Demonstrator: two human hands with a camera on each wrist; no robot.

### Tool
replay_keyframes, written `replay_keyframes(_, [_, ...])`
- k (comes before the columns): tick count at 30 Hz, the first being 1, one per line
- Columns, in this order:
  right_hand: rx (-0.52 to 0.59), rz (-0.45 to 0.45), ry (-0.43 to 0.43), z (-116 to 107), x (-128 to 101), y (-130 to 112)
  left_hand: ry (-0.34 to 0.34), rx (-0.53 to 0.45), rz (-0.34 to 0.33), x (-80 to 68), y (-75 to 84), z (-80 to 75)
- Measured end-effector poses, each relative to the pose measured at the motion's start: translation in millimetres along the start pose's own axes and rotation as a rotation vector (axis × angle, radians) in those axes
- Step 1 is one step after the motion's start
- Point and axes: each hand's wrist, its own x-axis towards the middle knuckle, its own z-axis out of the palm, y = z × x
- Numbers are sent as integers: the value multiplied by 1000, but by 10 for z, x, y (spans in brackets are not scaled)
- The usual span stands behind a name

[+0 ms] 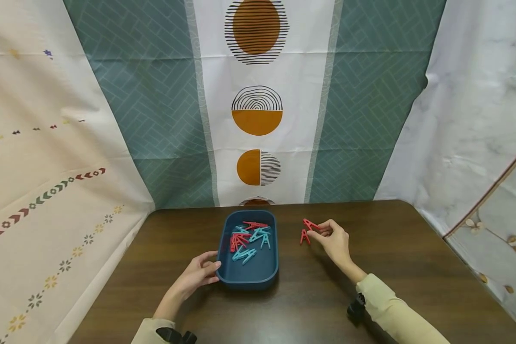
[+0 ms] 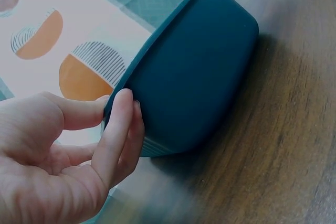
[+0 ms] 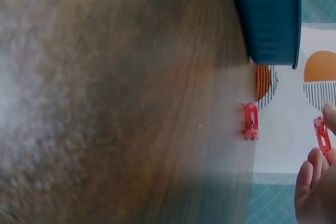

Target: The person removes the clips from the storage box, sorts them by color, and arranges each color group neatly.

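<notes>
A dark blue plastic bin point(image 1: 248, 282) stands on the table with several red clothespins point(image 1: 236, 241) and light blue clothespins point(image 1: 242, 254) lying in it. At its left side, my left hand point(image 1: 194, 275) pinches the rim, thumb at the edge and fingers against the outer wall point(image 2: 189, 72). To the right of the bin, my right hand point(image 1: 336, 242) holds a red clothespin point(image 1: 311, 224) between thumb and fingers, raised over the table. Just below that one in the head view, another red clothespin point(image 1: 304, 237) rests on the tabletop, also seen by the right wrist camera.
The dark brown wooden table point(image 1: 176, 229) ends at a back edge near the bin. Behind it hangs a teal and white cloth point(image 1: 262, 138) with orange circles. A cream patterned cloth point(image 1: 47, 191) hangs at the left and a whitish one point(image 1: 468, 119) at the right.
</notes>
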Motion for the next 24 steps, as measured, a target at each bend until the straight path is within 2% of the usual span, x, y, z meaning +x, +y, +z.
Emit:
replay_keyframes(3, [-49, 24, -7, -5, -1, 25, 1, -14, -6, 6, -7, 3])
replay_keyframes(7, [-118, 100, -20, -10, 4, 55, 3, -30, -11, 12, -6, 8])
replay_keyframes(13, [-171, 180, -51, -27, 19, 98, 1, -27, -11, 18, 9, 7])
replay_keyframes(24, [-297, 363, -158, -1, 49, 125, 6, -20, -15, 11, -6, 6])
